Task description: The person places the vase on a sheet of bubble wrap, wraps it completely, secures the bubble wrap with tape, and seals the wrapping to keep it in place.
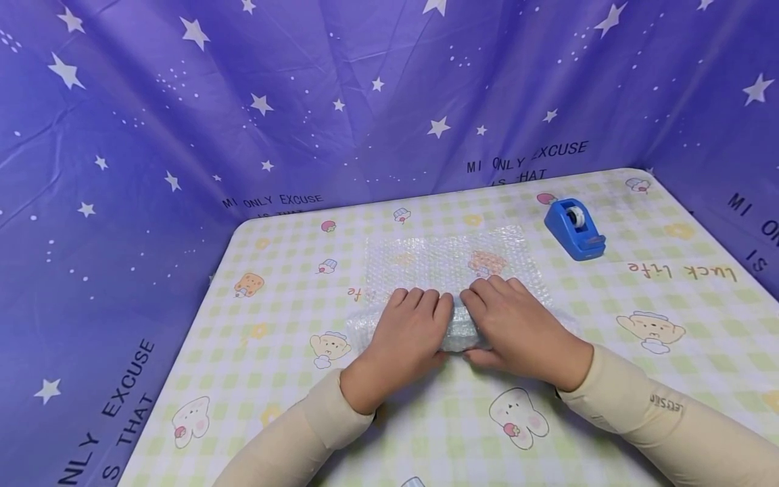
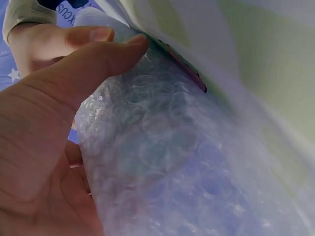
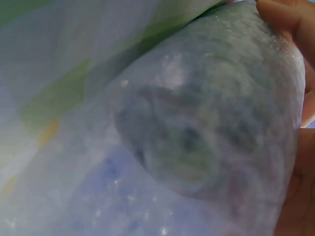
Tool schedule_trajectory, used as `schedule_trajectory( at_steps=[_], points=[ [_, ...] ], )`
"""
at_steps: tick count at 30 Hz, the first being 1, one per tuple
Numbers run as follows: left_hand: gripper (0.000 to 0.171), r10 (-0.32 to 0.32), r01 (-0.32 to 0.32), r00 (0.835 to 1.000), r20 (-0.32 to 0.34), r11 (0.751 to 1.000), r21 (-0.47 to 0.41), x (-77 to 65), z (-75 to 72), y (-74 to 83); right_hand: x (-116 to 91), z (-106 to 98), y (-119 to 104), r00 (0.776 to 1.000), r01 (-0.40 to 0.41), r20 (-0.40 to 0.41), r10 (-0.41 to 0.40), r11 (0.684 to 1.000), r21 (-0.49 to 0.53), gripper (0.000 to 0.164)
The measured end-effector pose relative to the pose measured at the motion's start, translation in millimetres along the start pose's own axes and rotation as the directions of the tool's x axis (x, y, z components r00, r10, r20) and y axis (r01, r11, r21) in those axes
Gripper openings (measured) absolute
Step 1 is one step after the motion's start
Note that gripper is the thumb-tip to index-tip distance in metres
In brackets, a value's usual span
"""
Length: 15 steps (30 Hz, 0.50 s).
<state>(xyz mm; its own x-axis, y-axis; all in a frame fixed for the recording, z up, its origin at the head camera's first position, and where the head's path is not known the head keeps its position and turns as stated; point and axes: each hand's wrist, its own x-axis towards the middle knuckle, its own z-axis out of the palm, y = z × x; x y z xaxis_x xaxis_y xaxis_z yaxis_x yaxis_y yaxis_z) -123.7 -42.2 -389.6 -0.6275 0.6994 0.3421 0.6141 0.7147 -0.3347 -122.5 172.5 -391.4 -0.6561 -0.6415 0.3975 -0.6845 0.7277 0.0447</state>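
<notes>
A sheet of clear bubble wrap lies on the table, its near part rolled around something bluish-green. My left hand grips the left half of this bubble-wrapped roll, fingers over the top and thumb on the near side. On the right half, my right hand holds it the same way, close beside the left. In the left wrist view the left thumb presses on the bubble wrap. Through the layers in the right wrist view, a dark, greenish round end shows; what the wrapped thing is stays blurred.
A blue tape dispenser with a roll of tape stands at the back right, beyond the sheet's right edge. The table wears a green-and-white checked cloth with cartoon prints. A purple starry curtain hangs behind and along the sides.
</notes>
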Motion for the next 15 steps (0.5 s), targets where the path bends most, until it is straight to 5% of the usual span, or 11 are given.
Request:
schedule_trajectory(
  at_steps=[15],
  points=[
    [0.066, 0.012, -0.009, 1.0, 0.027, 0.994, -0.108, -0.3, 0.2, -7.2, -0.1, 1.7, -2.5, 1.0, -0.01, 0.022, 0.01, 1.0, 0.004, 0.076]
  ],
)
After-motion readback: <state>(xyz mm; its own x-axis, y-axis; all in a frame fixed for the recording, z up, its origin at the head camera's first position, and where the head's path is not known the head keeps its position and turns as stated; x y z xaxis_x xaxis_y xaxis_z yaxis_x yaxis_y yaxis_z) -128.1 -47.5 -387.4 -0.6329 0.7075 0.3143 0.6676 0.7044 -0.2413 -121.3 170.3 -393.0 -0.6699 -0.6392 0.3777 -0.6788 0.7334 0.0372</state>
